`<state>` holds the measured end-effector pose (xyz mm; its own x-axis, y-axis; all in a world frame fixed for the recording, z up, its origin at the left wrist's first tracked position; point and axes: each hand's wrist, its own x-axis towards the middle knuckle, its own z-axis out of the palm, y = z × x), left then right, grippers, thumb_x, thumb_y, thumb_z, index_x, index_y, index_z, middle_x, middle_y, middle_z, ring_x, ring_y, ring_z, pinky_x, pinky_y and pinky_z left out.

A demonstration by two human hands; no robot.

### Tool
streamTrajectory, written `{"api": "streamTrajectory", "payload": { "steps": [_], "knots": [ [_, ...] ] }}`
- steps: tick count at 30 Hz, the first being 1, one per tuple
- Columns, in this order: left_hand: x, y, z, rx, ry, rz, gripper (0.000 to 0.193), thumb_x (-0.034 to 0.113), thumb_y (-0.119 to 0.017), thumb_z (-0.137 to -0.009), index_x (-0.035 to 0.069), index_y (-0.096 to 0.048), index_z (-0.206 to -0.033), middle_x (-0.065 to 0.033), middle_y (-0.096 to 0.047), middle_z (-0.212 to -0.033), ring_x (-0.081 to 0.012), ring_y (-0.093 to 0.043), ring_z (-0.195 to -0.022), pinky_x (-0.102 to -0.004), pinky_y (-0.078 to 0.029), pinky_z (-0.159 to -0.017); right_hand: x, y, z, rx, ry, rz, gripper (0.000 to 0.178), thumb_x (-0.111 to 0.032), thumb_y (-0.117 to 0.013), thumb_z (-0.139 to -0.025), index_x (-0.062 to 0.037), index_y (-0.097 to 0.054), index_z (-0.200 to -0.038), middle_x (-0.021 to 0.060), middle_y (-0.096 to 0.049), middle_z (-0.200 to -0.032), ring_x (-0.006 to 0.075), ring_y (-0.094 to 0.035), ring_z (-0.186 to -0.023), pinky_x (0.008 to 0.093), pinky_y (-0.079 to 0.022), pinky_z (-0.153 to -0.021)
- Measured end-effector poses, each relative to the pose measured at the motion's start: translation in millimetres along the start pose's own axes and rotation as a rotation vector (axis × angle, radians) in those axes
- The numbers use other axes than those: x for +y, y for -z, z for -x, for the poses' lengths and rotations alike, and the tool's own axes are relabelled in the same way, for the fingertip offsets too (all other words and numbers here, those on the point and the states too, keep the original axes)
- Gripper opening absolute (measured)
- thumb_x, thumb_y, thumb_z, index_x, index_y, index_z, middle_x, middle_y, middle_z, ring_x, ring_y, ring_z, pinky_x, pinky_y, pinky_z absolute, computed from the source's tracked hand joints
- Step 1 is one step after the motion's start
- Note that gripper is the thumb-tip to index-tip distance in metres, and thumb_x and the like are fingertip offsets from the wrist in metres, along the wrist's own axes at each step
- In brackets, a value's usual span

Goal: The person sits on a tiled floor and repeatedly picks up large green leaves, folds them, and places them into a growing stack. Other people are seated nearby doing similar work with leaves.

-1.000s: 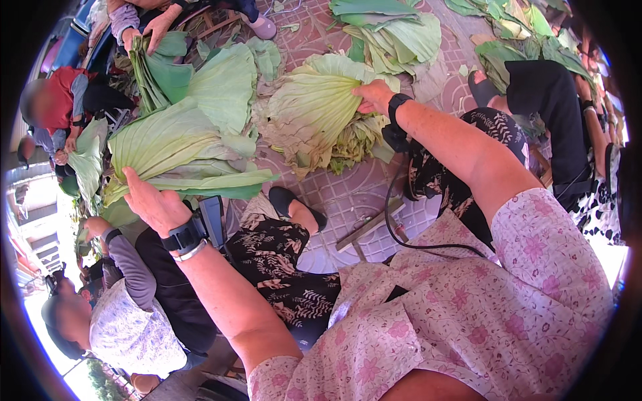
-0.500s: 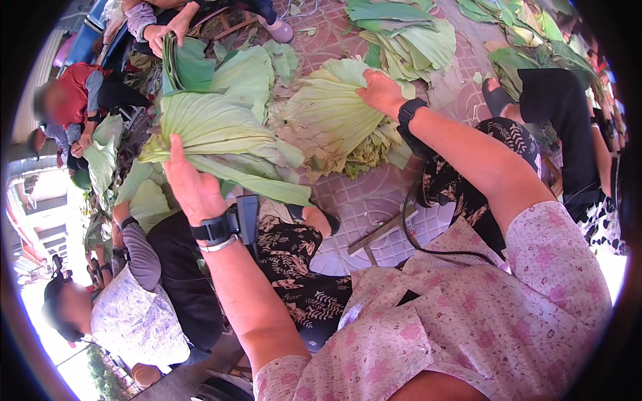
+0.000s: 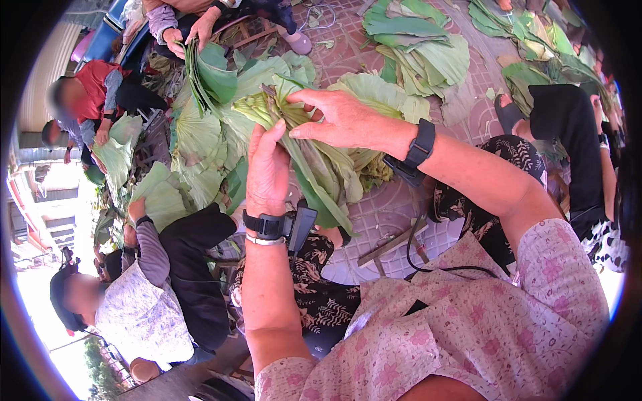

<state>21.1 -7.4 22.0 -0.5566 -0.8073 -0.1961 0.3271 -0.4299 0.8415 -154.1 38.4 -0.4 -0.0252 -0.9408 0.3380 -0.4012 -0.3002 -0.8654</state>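
Observation:
A folded bundle of large pale-green lotus leaves [image 3: 318, 167] hangs in front of me, its pleated stem end turned up and to the left. My left hand [image 3: 267, 170] grips it from below, thumb up against the gathered ribs. Over the same end curls my right hand [image 3: 338, 119], fingers and thumb bent around the leaf edges. Part of the grip is hidden by the leaves. Just beyond, a pile of flat leaves [image 3: 396, 100] lies on the ground, partly covered by my right hand and the bundle.
Another stack of leaves [image 3: 428, 57] lies on the paving at the back. At the far left, a person's hands [image 3: 194, 33] hold dark-green leaves [image 3: 217, 73]. More people sit at the left with leaves [image 3: 157, 190]. A wooden stool piece [image 3: 391, 246] stands by my knees.
My right hand has come left from the leaf pile to the bundle. My left hand has moved right, and the leaves it holds are now folded narrower and hang downward.

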Motion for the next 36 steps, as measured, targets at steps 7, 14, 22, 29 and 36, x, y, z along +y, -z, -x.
{"api": "streamTrajectory", "payload": {
  "steps": [7,14,22,29,36],
  "knots": [
    [-9.6,-2.7,-3.7,-0.009,-0.057,-0.082,0.047,0.02,-0.068,-0.091,0.004,-0.048,-0.13,-0.0068,-0.06,-0.119,-0.0175,-0.059,-0.107,-0.0345,-0.046,-0.096,-6.5,-2.3,0.7,0.002,-0.093,-0.088,0.047,-0.028,-0.069,-0.081,-0.0019,-0.059,-0.119,0.0198,-0.068,-0.094,0.0328,-0.066,-0.085,0.04,-0.052,-0.077],
    [-14.0,-0.5,-5.6,0.074,-0.024,-0.113,0.041,0.009,-0.072,-0.087,0.005,-0.055,-0.124,-0.0037,-0.063,-0.113,-0.0137,-0.061,-0.1,-0.0303,-0.05,-0.088,4.5,2.2,-6.8,-0.011,-0.157,-0.108,0.034,-0.016,-0.059,-0.084,-0.0012,-0.063,-0.114,0.0165,-0.067,-0.081,0.0273,-0.065,-0.073,0.0389,-0.051,-0.069],
    [-23.6,15.7,-13.6,0.154,-0.018,-0.108,0.031,0.008,-0.063,-0.092,0.007,-0.057,-0.122,-0.0052,-0.066,-0.11,-0.0166,-0.065,-0.096,-0.0324,-0.055,-0.084,-7.7,8.8,-6.1,-0.061,-0.097,-0.081,0.054,-0.013,-0.06,-0.085,-0.0094,-0.046,-0.137,0.0121,-0.063,-0.075,0.0229,-0.058,-0.067,0.0375,-0.048,-0.065],
    [-22.6,5.9,-8.6,0.124,0.058,-0.13,0.03,0.007,-0.061,-0.092,0.005,-0.056,-0.122,-0.0071,-0.066,-0.111,-0.0178,-0.066,-0.094,-0.0331,-0.055,-0.082,-16.0,40.8,-16.4,-0.444,0.057,0.147,0.066,-0.013,-0.065,-0.083,-0.0145,-0.039,-0.143,0.0143,-0.065,-0.079,0.0284,-0.066,-0.076,0.0405,-0.053,-0.071],
    [-21.0,-0.4,-9.7,0.123,0.129,-0.124,0.033,0.007,-0.062,-0.091,0.005,-0.056,-0.123,-0.0068,-0.065,-0.111,-0.0186,-0.065,-0.097,-0.0343,-0.053,-0.086,-6.8,71.0,-27.7,-0.536,-0.032,0.111,0.037,-0.012,-0.075,-0.077,-0.0033,-0.056,-0.106,0.0087,-0.066,-0.075,0.0173,-0.065,-0.073,0.0332,-0.05,-0.065]
  ]
}}
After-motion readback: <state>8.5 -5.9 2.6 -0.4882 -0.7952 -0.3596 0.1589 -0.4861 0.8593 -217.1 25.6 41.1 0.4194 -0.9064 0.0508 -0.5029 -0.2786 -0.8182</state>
